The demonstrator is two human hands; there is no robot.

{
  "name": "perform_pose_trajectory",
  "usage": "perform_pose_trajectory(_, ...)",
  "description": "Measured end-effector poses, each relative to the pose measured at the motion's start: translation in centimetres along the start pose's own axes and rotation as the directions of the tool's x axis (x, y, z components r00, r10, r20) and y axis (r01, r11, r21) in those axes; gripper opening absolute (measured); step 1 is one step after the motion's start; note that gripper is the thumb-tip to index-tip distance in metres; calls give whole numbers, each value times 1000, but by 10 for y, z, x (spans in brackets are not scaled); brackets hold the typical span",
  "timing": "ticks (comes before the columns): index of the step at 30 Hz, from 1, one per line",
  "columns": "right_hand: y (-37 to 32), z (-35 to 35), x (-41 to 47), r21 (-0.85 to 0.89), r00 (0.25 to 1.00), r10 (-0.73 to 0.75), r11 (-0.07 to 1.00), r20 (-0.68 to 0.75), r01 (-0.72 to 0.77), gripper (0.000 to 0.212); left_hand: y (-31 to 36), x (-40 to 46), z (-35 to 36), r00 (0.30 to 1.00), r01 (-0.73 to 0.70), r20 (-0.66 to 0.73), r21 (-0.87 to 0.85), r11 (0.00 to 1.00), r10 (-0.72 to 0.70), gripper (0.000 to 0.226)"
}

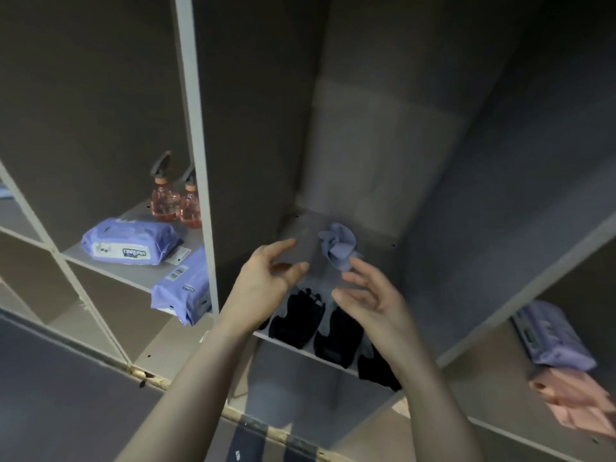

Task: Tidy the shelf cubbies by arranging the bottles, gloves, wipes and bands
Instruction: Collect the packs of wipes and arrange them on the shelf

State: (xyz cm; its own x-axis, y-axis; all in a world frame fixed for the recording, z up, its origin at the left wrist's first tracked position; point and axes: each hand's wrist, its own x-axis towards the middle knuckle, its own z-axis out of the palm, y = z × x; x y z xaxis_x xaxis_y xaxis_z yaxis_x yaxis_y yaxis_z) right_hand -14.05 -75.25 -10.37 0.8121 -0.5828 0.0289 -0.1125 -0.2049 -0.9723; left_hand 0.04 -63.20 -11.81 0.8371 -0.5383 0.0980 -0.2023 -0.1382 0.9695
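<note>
Shelf (200,168) of matte grey laminated board is seen, divided into cubbies by thin pale-edged panels. In the middle cubby, a crumpled light-blue fabric piece (337,248), soft and bunched into a rosette shape, lies toward the back of the board floor; whether it is a band or a glove cannot be told. Black gloves (308,320), flat and knit-looking, are laid side by side at the front edge, their long axes running front to back with fingers pointing into the cubby.

Left hand (266,278) and right hand (370,298) are held above the gloves, apart from each other; on both the grip is released, fingers loosely spread and grasping nothing.

In the left cubby, two clear pink spray bottles (175,203) stand upright at the rear, nozzles pointing left. Two soft purple wipes packs (131,241) lie nearer the front, one flat, the other (185,290) overhanging the edge. In the right cubby, a third purple pack (553,335) and pink gloves (576,401) are blurred.
</note>
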Motion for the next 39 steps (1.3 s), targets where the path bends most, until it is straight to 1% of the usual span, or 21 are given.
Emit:
perform_pose_trajectory(5,-2,14,-10,-18,999,29,999,-34,-30,46,-3,-8,-2,999,11,48,-80,997,-7,41)
perform_pose_trajectory(9,-13,52,-18,-14,999,47,999,3,-47,40,-5,-23,-34,999,20,40,-96,995,-17,43)
perform_pose_trajectory(12,-22,104,-22,30,997,58,998,56,-59,38,-12,-37,-87,999,34,15,-58,998,-33,41)
perform_pose_trajectory(16,-41,185,-23,71,984,35,996,174,-48,32,-30,-52,-177,991,87,-106,-3,996,-87,40)
perform_pose_trajectory(19,-48,236,-19,68,978,7,997,209,-22,28,-44,-62,-233,981,132,-145,38,991,-125,43)
perform_pose_trajectory(24,-58,311,-16,65,959,7,998,283,-27,32,-60,-69,-311,964,177,-219,90,980,-154,45)
perform_pose_trajectory(27,-65,341,-8,32,947,25,999,320,-37,35,-70,-63,-341,948,220,-251,80,972,-194,46)
perform_pose_trajectory(29,-69,356,3,-9,941,36,999,337,-35,37,-75,-53,-356,940,244,-258,52,968,-223,42)
perform_pose_trajectory(31,-72,368,18,-45,931,54,998,360,-40,35,-79,-36,-368,934,263,-256,27,964,-248,40)
perform_pose_trajectory(35,-72,390,63,-71,921,74,996,383,-51,36,-92,8,-383,933,302,-225,60,951,-282,47)
perform_pose_trajectory(39,-57,412,125,-120,922,112,990,370,-72,42,-110,46,-398,936,316,-189,70,946,-298,52)
